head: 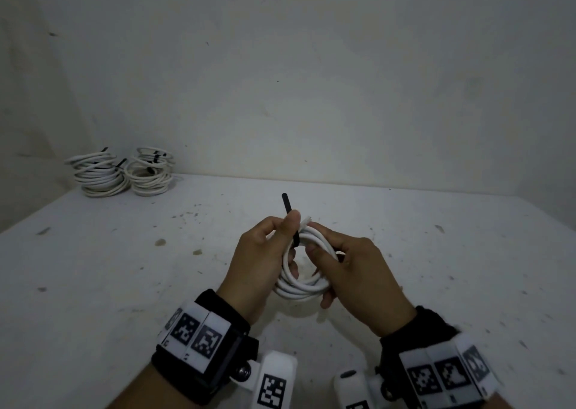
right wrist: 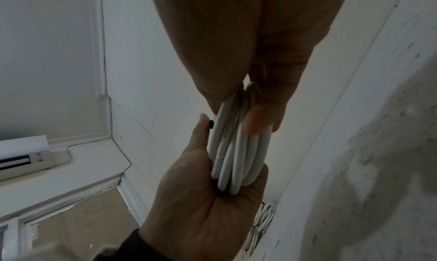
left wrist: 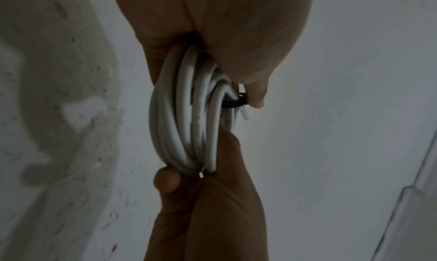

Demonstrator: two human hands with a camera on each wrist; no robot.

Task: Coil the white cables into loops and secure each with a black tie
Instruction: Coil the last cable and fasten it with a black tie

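A white cable coil [head: 300,279] is held upright above the table between both hands. My left hand [head: 279,240] grips its left side, and the thumb pinches a black tie [head: 287,207] against the top of the loop; the tie's free end sticks up past the thumb. My right hand [head: 332,254] grips the coil's right side, fingers curled round the strands. In the left wrist view the black tie [left wrist: 234,103] wraps across the coil [left wrist: 187,119] under my left hand [left wrist: 250,89]. In the right wrist view my right hand [right wrist: 255,121] pinches the coil [right wrist: 236,152].
Two stacks of tied white coils [head: 96,175] [head: 151,172] stand at the table's back left corner against the wall. The speckled white table [head: 452,268] stretches to both sides of my hands. The wall rises right behind the table's far edge.
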